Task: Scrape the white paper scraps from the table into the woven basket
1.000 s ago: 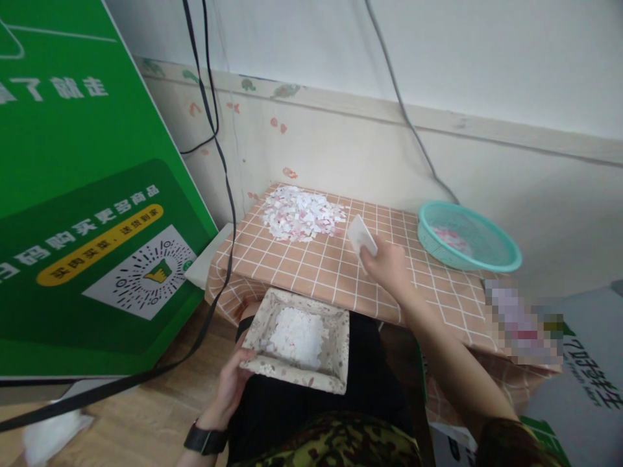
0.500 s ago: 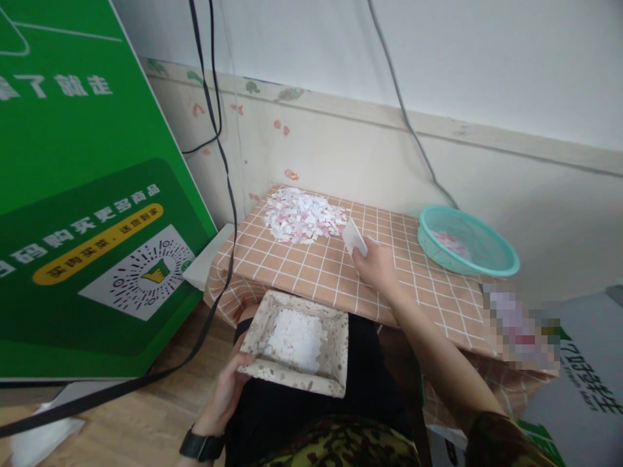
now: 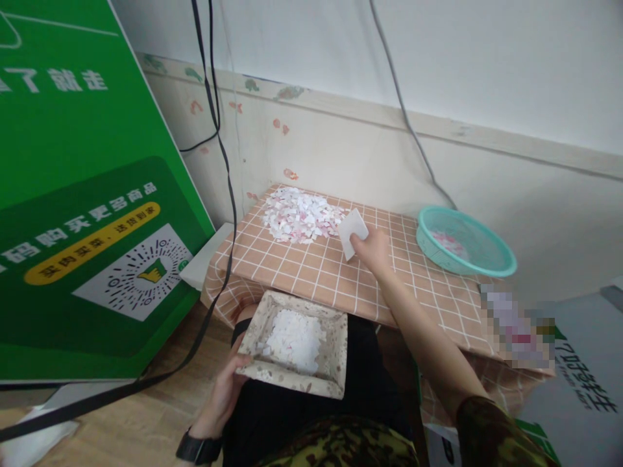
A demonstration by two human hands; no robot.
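Note:
My left hand grips the near left corner of a speckled beige square tray, which rests tilted on my lap. Inside it lies a heap of small white paper scraps. My right hand is closed on a flat white card, held at a slant over the table. Just left of the card spreads a loose pile of white and pinkish paper pieces. The checked tablecloth lies under the pile.
A turquoise plastic basket with pink and white scraps stands at the table's right. A tall green sign board leans at the left, and a black strap hangs before the table's left end. A grey cable runs down the wall.
My right hand has shifted slightly up and left, turning the card so more of its broad face shows. My left hand and the tray stay almost where they were.

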